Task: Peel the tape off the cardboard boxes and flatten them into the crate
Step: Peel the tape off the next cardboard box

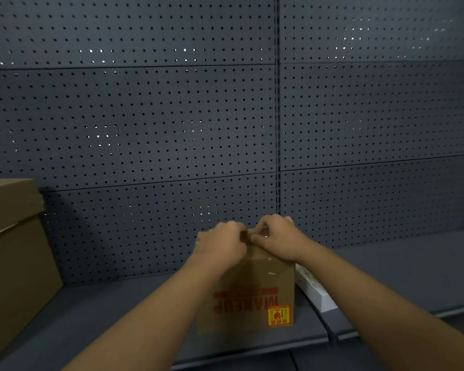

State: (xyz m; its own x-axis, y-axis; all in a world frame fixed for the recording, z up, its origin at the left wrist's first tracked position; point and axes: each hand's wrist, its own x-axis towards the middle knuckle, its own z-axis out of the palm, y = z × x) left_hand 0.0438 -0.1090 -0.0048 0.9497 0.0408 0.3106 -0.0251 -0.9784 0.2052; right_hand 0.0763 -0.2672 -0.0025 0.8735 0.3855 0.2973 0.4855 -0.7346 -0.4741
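Observation:
A small brown cardboard box point(255, 293) stands on the dark shelf, with upside-down red lettering and a yellow-red sticker on its near face. Both hands work at its top far edge. My left hand point(223, 241) rests curled over the top of the box on the left. My right hand point(275, 235) sits just beside it, its fingers pinching clear tape point(263, 231) at the top edge. The two hands touch each other. The top of the box is mostly hidden under them.
A large brown cardboard box point(11, 250) with taped flaps stands at the left on the dark shelf point(105, 311). A flat white object point(315, 289) lies right of the small box. A grey pegboard wall point(172, 116) rises close behind. No crate is in view.

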